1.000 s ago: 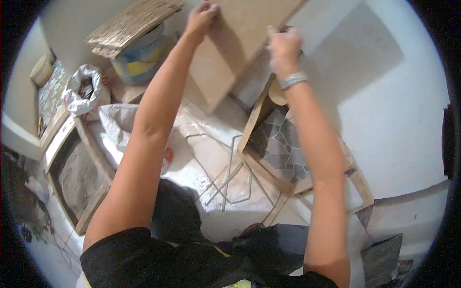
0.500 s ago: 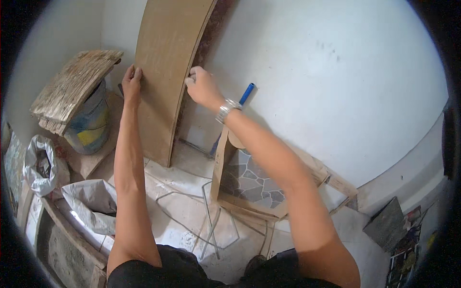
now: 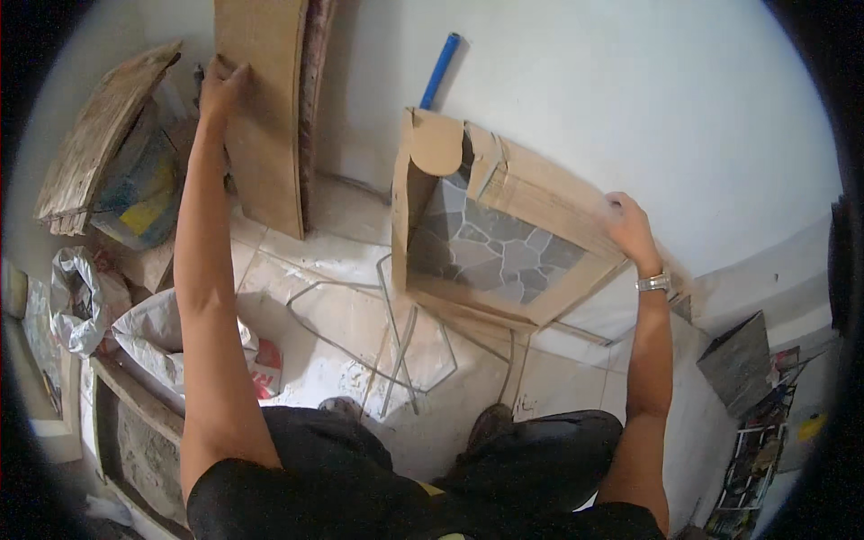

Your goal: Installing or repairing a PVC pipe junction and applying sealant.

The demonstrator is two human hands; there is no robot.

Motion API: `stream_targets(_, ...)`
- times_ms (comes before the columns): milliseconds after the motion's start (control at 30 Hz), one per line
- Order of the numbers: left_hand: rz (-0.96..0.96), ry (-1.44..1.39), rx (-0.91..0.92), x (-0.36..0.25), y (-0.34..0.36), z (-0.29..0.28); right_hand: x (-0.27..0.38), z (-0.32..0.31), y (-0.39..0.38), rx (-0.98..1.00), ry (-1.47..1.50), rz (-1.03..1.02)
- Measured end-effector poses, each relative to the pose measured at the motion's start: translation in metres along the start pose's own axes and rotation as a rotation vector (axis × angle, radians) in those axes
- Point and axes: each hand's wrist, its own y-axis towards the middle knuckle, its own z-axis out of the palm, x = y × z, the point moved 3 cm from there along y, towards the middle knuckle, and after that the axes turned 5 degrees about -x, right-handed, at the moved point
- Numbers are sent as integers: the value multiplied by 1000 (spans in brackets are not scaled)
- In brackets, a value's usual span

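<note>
At the upper left, my left hand (image 3: 225, 88) is closed on the edge of a tall brown wooden board (image 3: 261, 126), which stands on the floor leaning at the wall. My right hand (image 3: 630, 229), with a metal watch on its wrist, has its fingers curled over the upper right edge of a cardboard box (image 3: 558, 202). That box leans against the white wall, and its open front shows grey stone-patterned tiles (image 3: 490, 247). Just behind the board, a dark reddish-brown rough panel (image 3: 313, 99) stands upright.
A blue tube (image 3: 440, 72) rises behind the box. Bent metal rods (image 3: 360, 360) lie on the tiled floor. Left are a bucket (image 3: 139, 202) under weathered planks (image 3: 103, 139), white sacks (image 3: 148, 328) and a wooden-framed trough (image 3: 135, 405). A grey slab (image 3: 740, 364) leans at right.
My right hand has left the board and moved right and down to the cardboard box. My left hand stays on the board. The view has shifted, showing more of the box.
</note>
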Motion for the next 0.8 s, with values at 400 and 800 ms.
stream_targets(400,-283,-605,671,-101,-189,88,-62,9,-32,-27,-194,-35)
stream_targets(800,-79,-571,1139,-116,-359,136,-47,12,-44,-176,-104,78)
